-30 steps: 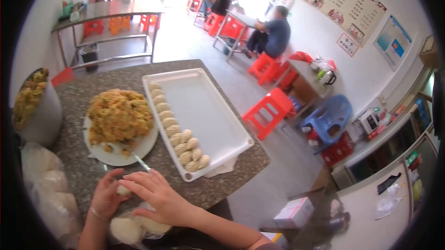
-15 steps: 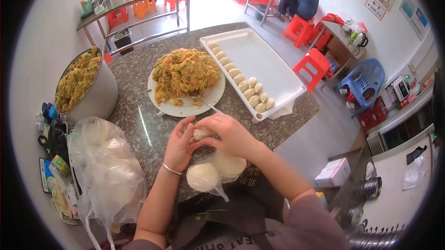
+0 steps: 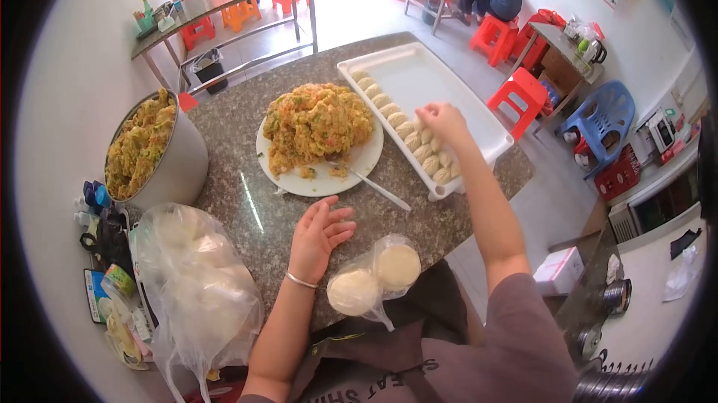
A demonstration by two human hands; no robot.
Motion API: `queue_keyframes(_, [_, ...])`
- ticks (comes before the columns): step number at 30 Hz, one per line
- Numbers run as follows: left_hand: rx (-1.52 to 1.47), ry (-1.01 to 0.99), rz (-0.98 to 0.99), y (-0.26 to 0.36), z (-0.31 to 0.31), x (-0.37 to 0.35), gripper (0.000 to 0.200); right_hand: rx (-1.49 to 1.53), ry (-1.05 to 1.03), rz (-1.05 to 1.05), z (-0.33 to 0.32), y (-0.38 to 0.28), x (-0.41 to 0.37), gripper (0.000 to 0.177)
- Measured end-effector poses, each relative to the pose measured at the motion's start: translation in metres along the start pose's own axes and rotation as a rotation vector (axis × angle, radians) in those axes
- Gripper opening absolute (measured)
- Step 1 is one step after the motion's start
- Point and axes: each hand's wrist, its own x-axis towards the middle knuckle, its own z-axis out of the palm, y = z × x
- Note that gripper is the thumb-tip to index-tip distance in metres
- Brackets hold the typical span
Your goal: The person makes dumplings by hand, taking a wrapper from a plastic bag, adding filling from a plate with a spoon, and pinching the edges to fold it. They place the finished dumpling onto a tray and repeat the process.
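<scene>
Right hand (image 3: pixel 443 122) sits on the dumpling row (image 3: pixel 436 166) in the white tray (image 3: pixel 419 78), can't tell if its grip holds one. Left hand (image 3: pixel 320 232) lies wide open on the tabletop (image 3: pixel 239 194), near bagged dough (image 3: pixel 374 280).

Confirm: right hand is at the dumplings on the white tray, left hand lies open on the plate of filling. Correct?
One detail is off. In the head view, the left hand lies open on the granite counter, short of the plate of filling, not on it. The right hand is at the dumplings on the white tray, as stated.
</scene>
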Motion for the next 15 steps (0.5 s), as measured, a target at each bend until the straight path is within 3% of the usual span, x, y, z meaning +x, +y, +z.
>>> queue_keyframes(2, [0.006,0.018,-0.002,0.0,-0.001,0.001,0.038,-0.106,0.002,-0.004,0.0,0.003,0.007,0.039])
queue_keyframes(10, [0.019,0.001,0.047,-0.008,-0.008,0.007,0.032,0.237,-0.184,0.045,-0.005,0.01,0.005,0.048])
queue_keyframes(14, [0.084,0.003,0.033,-0.009,-0.004,0.008,0.031,0.095,-0.175,0.01,-0.011,0.009,-0.003,0.048])
queue_keyframes(15, [0.12,0.001,0.038,-0.009,-0.002,0.007,0.031,0.153,-0.031,-0.075,-0.015,0.006,-0.009,0.047])
